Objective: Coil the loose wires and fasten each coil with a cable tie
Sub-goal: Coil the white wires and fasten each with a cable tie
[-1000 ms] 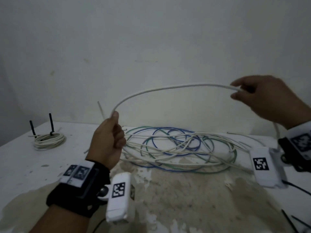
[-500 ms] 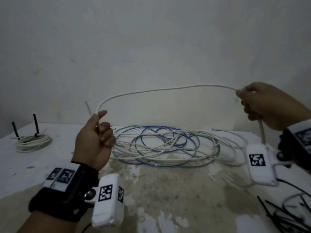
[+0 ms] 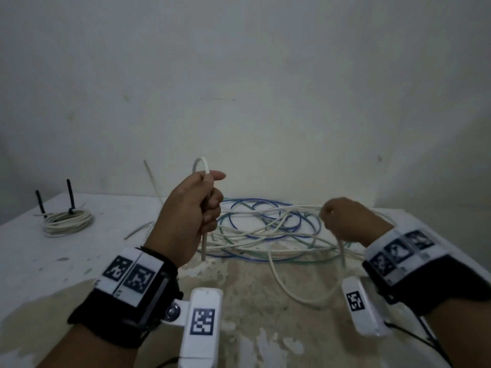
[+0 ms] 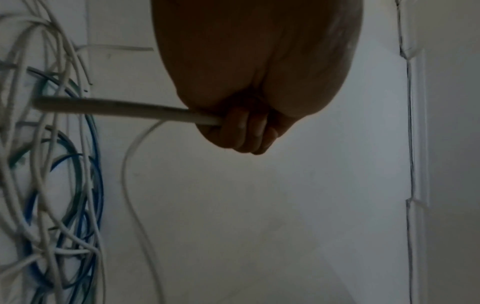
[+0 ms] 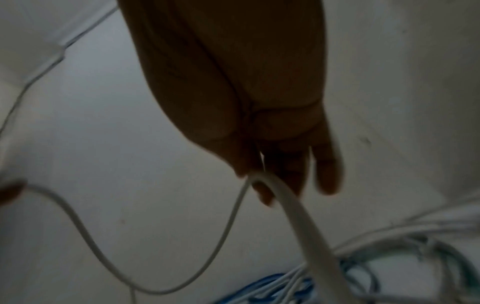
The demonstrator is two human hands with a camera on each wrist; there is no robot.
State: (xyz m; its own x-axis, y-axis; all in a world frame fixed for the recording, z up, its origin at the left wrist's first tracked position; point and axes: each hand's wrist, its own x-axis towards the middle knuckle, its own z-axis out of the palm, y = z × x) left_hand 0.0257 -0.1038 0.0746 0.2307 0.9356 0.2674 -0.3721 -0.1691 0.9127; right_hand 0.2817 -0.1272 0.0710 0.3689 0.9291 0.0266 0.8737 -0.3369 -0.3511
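Above table (image 3: 53, 261), white wire (image 3: 292, 293) sags between left hand (image 3: 188, 216) and right hand (image 3: 348, 224).

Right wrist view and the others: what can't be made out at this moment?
- Right wrist view: motion blur hides how the right hand fingers meet the thick white wire.
- Head view: right hand seen from behind, grip hidden.
- Left wrist view: the left hand palm hides the wire's loop.
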